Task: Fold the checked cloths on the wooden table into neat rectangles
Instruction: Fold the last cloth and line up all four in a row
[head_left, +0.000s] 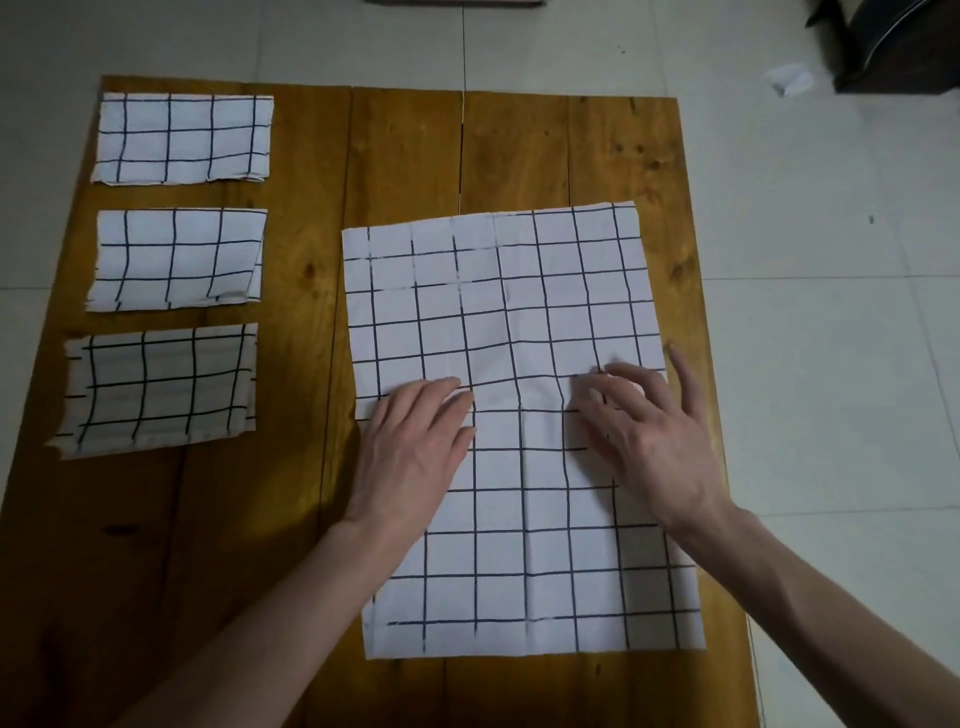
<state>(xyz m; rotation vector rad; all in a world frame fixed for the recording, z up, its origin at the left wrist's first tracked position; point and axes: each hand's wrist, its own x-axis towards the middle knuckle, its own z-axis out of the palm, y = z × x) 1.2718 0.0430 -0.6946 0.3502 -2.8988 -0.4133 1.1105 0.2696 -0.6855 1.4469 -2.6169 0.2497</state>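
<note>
A large checked cloth (519, 415) lies spread flat on the right half of the wooden table (405, 156). The left hand (415, 447) and right hand (649, 436) press on its middle, fingers straight and slightly spread. Three folded checked cloths (179, 260) sit in a column along the table's left side (well apart from the large one). Pale floor tiles (805, 312) surround the table.

Both forearms are bare to the frame's edge, hands ungloved, no rings or watch.
</note>
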